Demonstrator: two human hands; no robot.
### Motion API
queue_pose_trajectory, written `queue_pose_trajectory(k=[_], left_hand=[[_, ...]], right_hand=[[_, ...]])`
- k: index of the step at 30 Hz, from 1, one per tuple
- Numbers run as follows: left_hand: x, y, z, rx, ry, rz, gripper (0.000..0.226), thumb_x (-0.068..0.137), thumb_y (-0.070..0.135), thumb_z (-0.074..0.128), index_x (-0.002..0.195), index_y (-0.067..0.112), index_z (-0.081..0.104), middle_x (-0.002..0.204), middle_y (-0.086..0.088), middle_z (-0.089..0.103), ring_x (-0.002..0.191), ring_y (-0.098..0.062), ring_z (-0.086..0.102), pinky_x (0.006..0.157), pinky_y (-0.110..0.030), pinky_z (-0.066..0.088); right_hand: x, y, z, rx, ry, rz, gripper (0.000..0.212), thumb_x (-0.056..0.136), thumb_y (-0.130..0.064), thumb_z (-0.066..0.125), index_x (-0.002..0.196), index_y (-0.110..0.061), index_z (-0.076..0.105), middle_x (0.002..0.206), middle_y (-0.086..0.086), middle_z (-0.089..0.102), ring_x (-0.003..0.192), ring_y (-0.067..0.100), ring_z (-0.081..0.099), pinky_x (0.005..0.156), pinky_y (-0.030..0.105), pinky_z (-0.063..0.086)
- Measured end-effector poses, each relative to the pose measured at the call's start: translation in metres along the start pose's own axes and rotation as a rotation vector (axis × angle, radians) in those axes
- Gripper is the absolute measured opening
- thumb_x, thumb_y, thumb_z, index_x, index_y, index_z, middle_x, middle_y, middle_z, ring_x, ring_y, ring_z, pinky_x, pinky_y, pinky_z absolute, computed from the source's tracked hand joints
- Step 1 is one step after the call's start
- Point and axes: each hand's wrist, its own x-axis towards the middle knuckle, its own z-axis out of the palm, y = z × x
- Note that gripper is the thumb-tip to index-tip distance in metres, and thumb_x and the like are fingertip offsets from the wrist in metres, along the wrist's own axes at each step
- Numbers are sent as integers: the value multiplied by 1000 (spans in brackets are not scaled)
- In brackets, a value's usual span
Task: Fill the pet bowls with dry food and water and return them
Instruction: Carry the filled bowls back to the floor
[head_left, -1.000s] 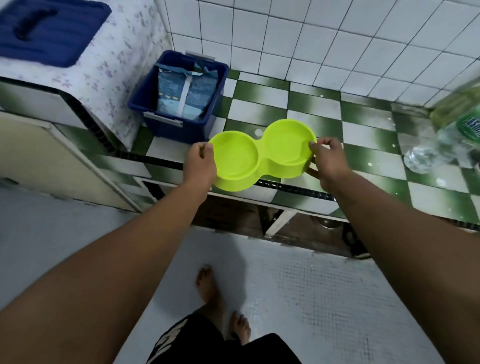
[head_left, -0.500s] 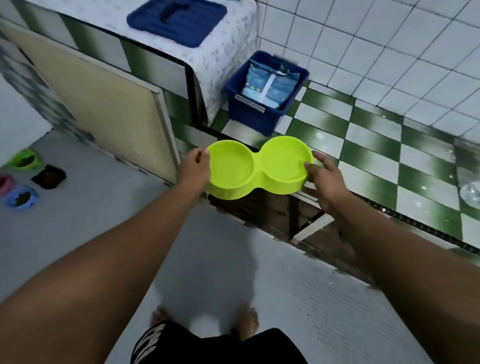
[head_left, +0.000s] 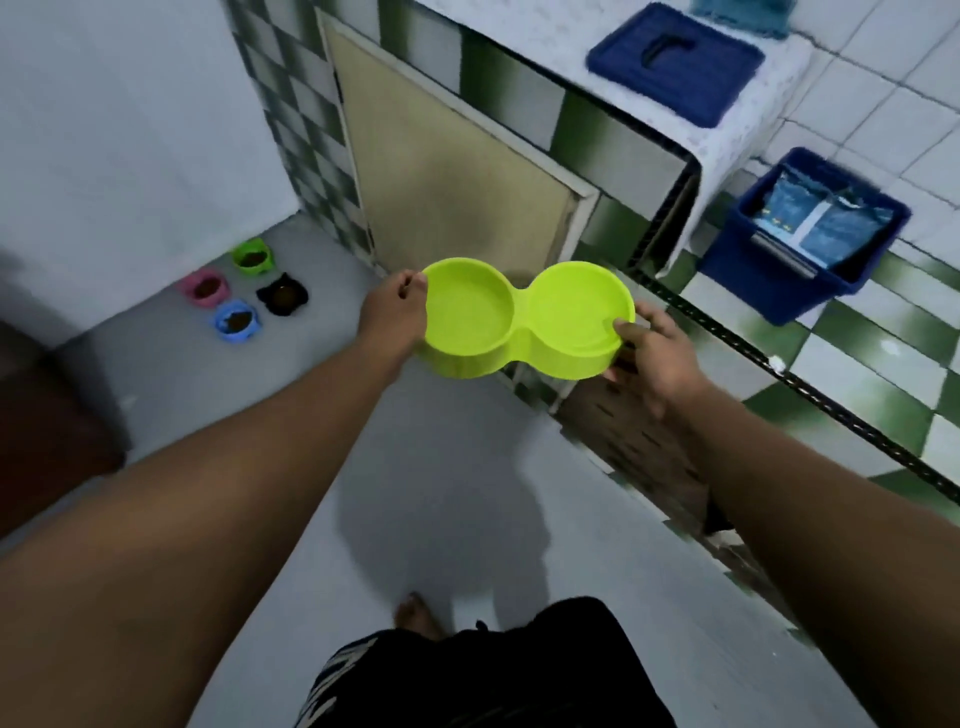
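I carry a lime-green double pet bowl (head_left: 524, 322) level in front of me, above the grey floor. My left hand (head_left: 392, 312) pinches its left rim and my right hand (head_left: 649, 353) grips its right rim, thumb on top. Both cups look clear inside; whether there is water in them I cannot tell. Several small bowls holding brown dry food sit on the floor by the left wall: green (head_left: 252, 255), pink (head_left: 204, 287), blue (head_left: 236, 321) and black (head_left: 282, 294). A blue bin (head_left: 769, 280) with a blue food bag (head_left: 826, 221) stands on the checked counter at right.
A green-and-white checked counter (head_left: 857, 364) runs along the right, with an open recess below it. A cupboard door (head_left: 452, 176) faces me. A blue lid (head_left: 675, 67) lies on the raised ledge. My bare foot (head_left: 415, 613) is on the grey floor (head_left: 291, 415).
The view has swung left, away from the counter. The double bowl came off over the counter edge and is now over the floor; the small floor bowls have come into view.
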Motion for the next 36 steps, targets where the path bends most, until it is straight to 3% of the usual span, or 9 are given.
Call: queue_pose_trajectory(k=[5,9,13,17,20,24,31,34,36], left_hand=[[45,-39,-87,-63,110,-49,36,108,34,44,123,10,66,109,-6,61,98,-22,55,80,-33,42],[80,-79,-142,-102,231,-112,31,107,33,46,107,10,67,97,-8,63,90,-22,53,78,-35,42],[118,-120,-191,-134,351,-167,28,106,32,48,92,14,65,83,-9,63,80,-20,53,71,-34,42],[157,-157,-233,-128,457,-250,25,106,29,50,100,12,68,87,-7,61,79,-18,51,66,-30,37],[183,-182,-260,-144,512,-300,19,105,24,51,98,13,65,75,4,53,68,-9,45,57,-25,34],[219,-217,-291,-179,569,-337,20,106,21,51,114,10,67,90,3,61,75,-4,52,61,-12,41],[306,-294,-345,-243,649,-453,25,105,23,52,124,10,63,111,-5,67,99,-20,61,82,-29,48],[349,-334,-362,-227,676,-496,27,104,23,53,126,9,61,117,-9,66,104,-25,61,84,-31,45],[377,-365,-368,-227,708,-549,31,104,25,54,131,11,59,122,-11,66,110,-28,61,89,-33,47]], right_hand=[[14,-12,113,-58,-132,23,35,97,-16,59,130,-27,57,128,7,63,102,25,64,62,33,56],[36,-19,201,-138,-238,19,37,97,-18,60,133,-25,54,125,9,63,91,21,65,62,33,58],[68,-23,292,-175,-331,29,39,97,-13,59,135,-21,54,110,6,64,86,23,63,82,49,56],[106,-23,385,-249,-490,51,41,99,-18,57,138,-25,51,127,8,59,103,23,59,63,32,56],[137,-21,451,-302,-546,77,40,98,-20,60,137,-26,54,135,9,58,108,24,61,63,31,56],[173,-22,545,-338,-678,50,42,99,-15,57,140,-23,53,135,5,59,111,23,61,61,31,59],[228,-2,708,-410,-779,10,42,99,-8,57,140,-18,53,118,-2,64,108,24,61,79,41,55],[255,27,779,-420,-789,12,44,99,-8,58,141,-17,54,121,0,66,104,22,64,76,39,57],[276,52,823,-446,-778,3,45,98,-6,58,142,-14,53,123,6,66,108,22,63,88,46,56]])
